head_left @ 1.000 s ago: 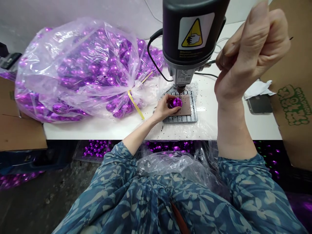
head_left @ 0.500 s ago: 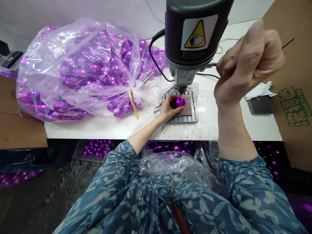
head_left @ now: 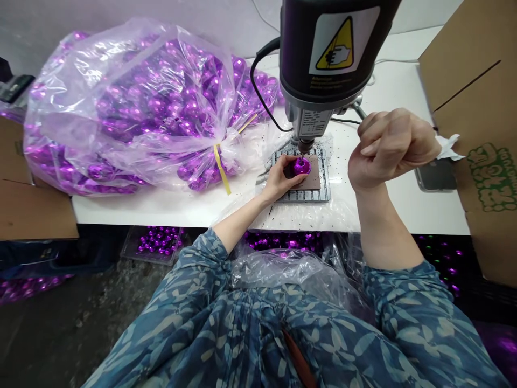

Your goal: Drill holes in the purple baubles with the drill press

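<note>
My left hand [head_left: 278, 180] pinches a shiny purple ball [head_left: 302, 167] between thumb and fingers. The ball rests on a brown board [head_left: 314, 180] that lies on the slotted metal base [head_left: 326, 188] of a drill press [head_left: 331, 92]. Directly over the ball, the chuck [head_left: 306, 146] points down, and its bit meets the ball's top; how deep it sits I cannot tell. To the right, my right hand [head_left: 391, 145] is closed around the end of the press's lever [head_left: 359, 111], its grip hidden in the fist.
A large clear bag [head_left: 137, 108] of purple balls, tied with a yellow strip [head_left: 222, 170], fills the table's left side. A phone [head_left: 436, 175] under white tissue [head_left: 449, 146] lies beside a cardboard box [head_left: 484, 118]. Dark shavings litter the white table [head_left: 347, 210]. Below stands a bin of small balls [head_left: 159, 241].
My right hand has come down and slightly toward me, swinging the lever lower. My left hand still holds the ball on the board. The whole view has shifted slightly.
</note>
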`<action>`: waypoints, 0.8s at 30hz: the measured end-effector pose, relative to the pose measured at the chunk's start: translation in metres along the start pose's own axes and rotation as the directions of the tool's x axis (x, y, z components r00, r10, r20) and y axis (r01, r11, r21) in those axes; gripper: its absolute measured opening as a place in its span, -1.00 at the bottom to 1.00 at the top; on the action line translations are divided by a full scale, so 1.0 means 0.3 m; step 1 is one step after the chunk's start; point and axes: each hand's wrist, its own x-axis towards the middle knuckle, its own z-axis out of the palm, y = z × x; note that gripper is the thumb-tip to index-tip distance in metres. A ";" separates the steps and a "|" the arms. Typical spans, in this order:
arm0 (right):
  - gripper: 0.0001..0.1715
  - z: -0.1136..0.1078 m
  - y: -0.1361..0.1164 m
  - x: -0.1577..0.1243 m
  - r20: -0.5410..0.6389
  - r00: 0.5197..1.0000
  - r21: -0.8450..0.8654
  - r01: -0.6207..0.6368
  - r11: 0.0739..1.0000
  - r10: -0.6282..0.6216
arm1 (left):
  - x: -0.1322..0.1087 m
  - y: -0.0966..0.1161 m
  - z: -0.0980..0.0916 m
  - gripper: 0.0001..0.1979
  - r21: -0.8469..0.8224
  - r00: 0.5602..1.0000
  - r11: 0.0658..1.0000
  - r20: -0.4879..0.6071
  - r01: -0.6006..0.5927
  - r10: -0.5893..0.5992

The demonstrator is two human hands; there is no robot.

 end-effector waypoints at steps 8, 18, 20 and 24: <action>-0.16 -0.039 -0.017 -0.015 0.151 0.988 -0.171 0.016 0.985 0.010 | -0.002 -0.018 0.004 -0.48 0.012 1.000 1.000 0.007 -0.025 0.025; -0.06 0.055 -0.083 0.060 0.064 0.995 -0.147 -0.072 0.986 0.082 | 0.000 -0.018 0.011 -0.47 -0.035 1.000 0.999 0.001 0.016 -0.016; -0.06 0.109 -0.102 0.137 0.058 0.984 -0.138 -0.159 0.978 0.168 | 0.001 -0.013 0.012 -0.48 -0.029 1.000 0.999 -0.012 0.028 -0.028; -0.15 0.189 -0.118 0.258 0.093 0.939 -0.150 -0.316 0.937 0.332 | -0.023 0.027 -0.011 -0.50 0.019 0.998 1.000 -0.070 -0.002 0.003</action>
